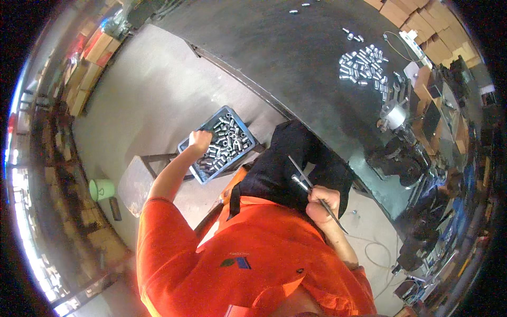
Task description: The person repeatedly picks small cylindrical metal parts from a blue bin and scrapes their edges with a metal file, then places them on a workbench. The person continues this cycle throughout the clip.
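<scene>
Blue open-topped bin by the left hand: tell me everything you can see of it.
The blue rectangular open-topped bin looks like plastic, with straight sides and rounded corners. It holds many small, shiny, cylindrical metal pieces, jumbled loosely. It stands turned at an angle, left of the person's black trousers; its support is mostly hidden beneath it. The person's bare left hand is at its upper-left rim; whether the fingers touch it, I cannot tell.
</scene>
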`<move>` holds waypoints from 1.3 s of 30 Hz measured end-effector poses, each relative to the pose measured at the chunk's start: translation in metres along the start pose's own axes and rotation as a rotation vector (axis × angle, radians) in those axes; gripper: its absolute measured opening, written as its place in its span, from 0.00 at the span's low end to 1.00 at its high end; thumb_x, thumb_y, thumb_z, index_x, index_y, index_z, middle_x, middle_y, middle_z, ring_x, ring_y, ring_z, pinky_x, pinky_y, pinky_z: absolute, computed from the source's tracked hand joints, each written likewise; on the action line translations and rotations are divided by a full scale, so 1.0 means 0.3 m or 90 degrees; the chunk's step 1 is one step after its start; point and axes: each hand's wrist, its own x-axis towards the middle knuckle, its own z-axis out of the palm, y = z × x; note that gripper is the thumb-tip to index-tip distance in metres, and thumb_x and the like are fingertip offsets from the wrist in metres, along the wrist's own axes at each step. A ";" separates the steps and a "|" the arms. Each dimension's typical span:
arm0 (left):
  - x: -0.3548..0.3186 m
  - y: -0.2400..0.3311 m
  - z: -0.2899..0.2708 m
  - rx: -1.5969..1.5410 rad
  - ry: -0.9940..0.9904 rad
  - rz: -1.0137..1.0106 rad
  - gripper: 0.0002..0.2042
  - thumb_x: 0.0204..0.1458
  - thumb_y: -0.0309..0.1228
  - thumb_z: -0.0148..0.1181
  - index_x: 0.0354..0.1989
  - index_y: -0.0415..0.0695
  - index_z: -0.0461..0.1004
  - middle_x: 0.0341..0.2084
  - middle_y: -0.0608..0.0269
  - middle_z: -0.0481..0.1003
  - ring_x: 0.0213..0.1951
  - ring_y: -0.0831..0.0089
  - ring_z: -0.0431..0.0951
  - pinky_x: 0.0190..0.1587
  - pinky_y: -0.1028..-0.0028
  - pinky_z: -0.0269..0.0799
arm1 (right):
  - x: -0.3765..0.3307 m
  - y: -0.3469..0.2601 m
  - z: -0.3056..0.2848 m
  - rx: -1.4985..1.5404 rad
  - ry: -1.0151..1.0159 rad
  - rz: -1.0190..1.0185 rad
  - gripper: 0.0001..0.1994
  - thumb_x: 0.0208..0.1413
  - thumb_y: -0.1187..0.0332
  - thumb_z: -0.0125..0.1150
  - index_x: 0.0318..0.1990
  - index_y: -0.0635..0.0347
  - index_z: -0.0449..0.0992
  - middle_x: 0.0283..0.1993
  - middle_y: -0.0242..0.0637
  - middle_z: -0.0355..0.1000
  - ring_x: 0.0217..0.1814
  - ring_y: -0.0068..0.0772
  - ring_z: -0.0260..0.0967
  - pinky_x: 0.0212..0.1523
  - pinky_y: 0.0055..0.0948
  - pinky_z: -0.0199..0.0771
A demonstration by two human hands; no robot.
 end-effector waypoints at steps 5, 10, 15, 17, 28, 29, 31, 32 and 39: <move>0.006 -0.002 -0.015 -0.030 -0.022 0.007 0.08 0.41 0.25 0.58 0.32 0.45 0.79 0.36 0.55 0.78 0.41 0.60 0.79 0.40 0.63 0.74 | 0.002 0.016 0.008 -0.006 -0.014 -0.027 0.11 0.33 0.77 0.55 0.16 0.60 0.56 0.15 0.32 0.49 0.16 0.26 0.46 0.18 0.29 0.44; 0.100 -0.014 0.103 -0.021 0.005 -0.017 0.08 0.41 0.24 0.59 0.32 0.48 0.78 0.38 0.58 0.78 0.43 0.63 0.78 0.41 0.64 0.73 | 0.002 -0.009 -0.034 0.038 -0.046 -0.041 0.11 0.36 0.80 0.54 0.16 0.59 0.56 0.16 0.34 0.50 0.16 0.24 0.49 0.18 0.27 0.47; 0.101 0.036 0.085 0.099 0.053 0.031 0.04 0.42 0.28 0.60 0.26 0.51 0.80 0.30 0.62 0.80 0.36 0.66 0.81 0.38 0.66 0.74 | -0.017 -0.014 -0.037 0.050 -0.007 -0.029 0.11 0.38 0.82 0.49 0.17 0.61 0.54 0.17 0.34 0.48 0.18 0.22 0.45 0.18 0.28 0.46; 0.070 0.037 0.063 0.063 0.078 -0.012 0.04 0.42 0.29 0.60 0.27 0.51 0.80 0.31 0.61 0.80 0.36 0.65 0.80 0.38 0.65 0.72 | -0.019 0.016 -0.032 0.032 -0.010 -0.060 0.10 0.38 0.81 0.50 0.16 0.61 0.55 0.16 0.37 0.48 0.17 0.26 0.45 0.18 0.30 0.47; -0.120 0.101 -0.102 -1.090 0.114 0.064 0.08 0.48 0.28 0.55 0.34 0.39 0.76 0.26 0.63 0.74 0.30 0.78 0.74 0.30 0.77 0.69 | -0.016 0.000 -0.024 0.045 -0.055 -0.037 0.12 0.43 0.75 0.56 0.18 0.60 0.56 0.18 0.33 0.50 0.19 0.26 0.48 0.20 0.29 0.50; -0.187 0.155 -0.182 -1.144 0.117 0.027 0.11 0.50 0.30 0.55 0.39 0.38 0.76 0.30 0.61 0.75 0.33 0.75 0.76 0.33 0.76 0.71 | -0.003 -0.013 -0.029 0.065 -0.063 -0.059 0.13 0.44 0.74 0.56 0.19 0.60 0.56 0.18 0.33 0.49 0.20 0.26 0.47 0.21 0.29 0.50; -0.234 0.220 -0.217 -1.116 0.076 0.122 0.15 0.49 0.27 0.58 0.47 0.39 0.72 0.37 0.57 0.75 0.39 0.69 0.77 0.38 0.72 0.73 | 0.001 -0.012 -0.011 0.068 -0.052 -0.062 0.13 0.43 0.74 0.57 0.19 0.60 0.56 0.18 0.32 0.49 0.20 0.25 0.46 0.20 0.28 0.49; -0.258 0.254 -0.238 -1.100 0.055 0.169 0.18 0.48 0.26 0.59 0.50 0.40 0.71 0.40 0.54 0.76 0.41 0.66 0.78 0.41 0.70 0.74 | 0.004 -0.031 -0.022 0.055 -0.081 -0.024 0.14 0.43 0.70 0.61 0.19 0.57 0.58 0.18 0.31 0.51 0.19 0.23 0.49 0.20 0.28 0.50; -0.391 0.456 -0.504 -1.559 -0.356 0.317 0.17 0.57 0.40 0.52 0.38 0.35 0.70 0.17 0.60 0.69 0.16 0.65 0.71 0.25 0.68 0.67 | 0.038 -0.061 -0.009 0.023 -0.073 -0.029 0.10 0.39 0.73 0.57 0.18 0.61 0.59 0.16 0.36 0.53 0.16 0.32 0.51 0.19 0.31 0.49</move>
